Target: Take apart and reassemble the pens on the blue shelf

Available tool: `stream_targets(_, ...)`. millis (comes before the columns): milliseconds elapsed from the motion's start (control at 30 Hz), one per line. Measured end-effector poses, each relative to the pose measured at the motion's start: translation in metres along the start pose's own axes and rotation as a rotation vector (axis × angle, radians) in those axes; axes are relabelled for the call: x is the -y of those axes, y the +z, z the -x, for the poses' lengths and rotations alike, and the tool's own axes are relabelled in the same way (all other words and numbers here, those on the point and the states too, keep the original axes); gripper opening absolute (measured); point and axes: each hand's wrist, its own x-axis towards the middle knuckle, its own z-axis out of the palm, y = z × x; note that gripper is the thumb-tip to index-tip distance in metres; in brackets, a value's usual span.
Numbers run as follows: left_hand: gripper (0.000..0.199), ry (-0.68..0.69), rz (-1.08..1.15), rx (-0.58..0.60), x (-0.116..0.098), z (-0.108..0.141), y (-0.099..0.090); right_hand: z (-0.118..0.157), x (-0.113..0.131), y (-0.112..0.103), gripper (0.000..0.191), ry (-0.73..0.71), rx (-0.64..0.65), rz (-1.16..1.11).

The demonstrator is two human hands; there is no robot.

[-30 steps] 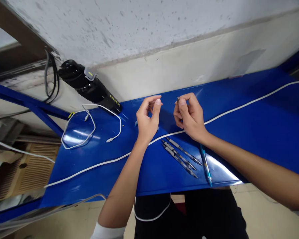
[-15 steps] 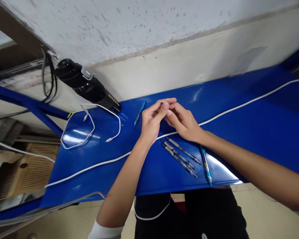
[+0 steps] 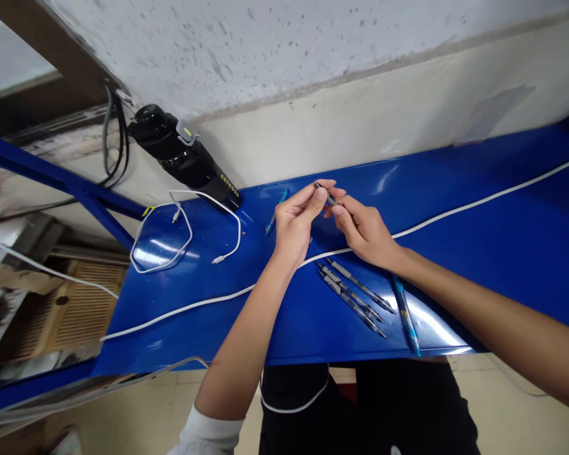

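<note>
Blue bench top [image 3: 459,272]: shiny painted surface, and all the bits are spread along it with the hands working right in the middle.

Left hand [image 3: 296,224]: thumb and first finger are pinched on the upper end of a thin metal pen part [image 3: 326,194], with the other fingers curled loosely around nothing.

Right hand [image 3: 366,230]: fingertips [image 3: 337,206] are up against the lower end of that same part. Might be a light pinch or just a touch, honestly can't tell from this angle.

Pen part location: up off the bench, tilted, right between both sets of fingertips. It's too small to make out much detail.

What just changed: half a second ago the fingers were bunched together and hiding it. Now they've opened out a bit, so the part is showing and both hands are on the same little piece.

Just past the left fingers: a short blue pen piece [image 3: 275,212] on the bench, partly behind the hand.

Below the right fingers: three grey pens [image 3: 355,294] lying side by side, with a long blue pen [image 3: 406,316] just beyond them.

Further past the left fingers: a loosely looped white charging cable [image 3: 188,230] near a black water bottle [image 3: 183,155].

Under the wrists: a long white cable [image 3: 483,201] runs the length of the bench.
</note>
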Motion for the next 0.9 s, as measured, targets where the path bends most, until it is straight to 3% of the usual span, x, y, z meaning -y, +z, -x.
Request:
stream_targets(267, 0.031, 0.000, 0.052, -0.196, 0.000, -0.003, 0.002, 0.002, -0.009, 0.003, 0.028, -0.107, -0.012, 0.154)
stream_targets(533, 0.037, -0.044, 0.118, 0.066, -0.006, 0.002, 0.003, 0.003, -0.013, 0.002, 0.029, -0.098, -0.044, 0.219)
stream_targets(667, 0.022, -0.021, 0.051, -0.032, 0.000, 0.001, 0.002, 0.004, -0.014, 0.003, 0.031, -0.089, -0.029, 0.232)
stream_targets(767, 0.023, 0.014, 0.014, -0.115, 0.005, -0.001, 0.001, 0.004, -0.014, 0.004, 0.032, -0.087, -0.014, 0.244)
stream_targets(900, 0.031, -0.004, 0.043, -0.059, 0.001, -0.001, 0.001, 0.004, -0.014, 0.002, 0.030, -0.087, -0.006, 0.245)
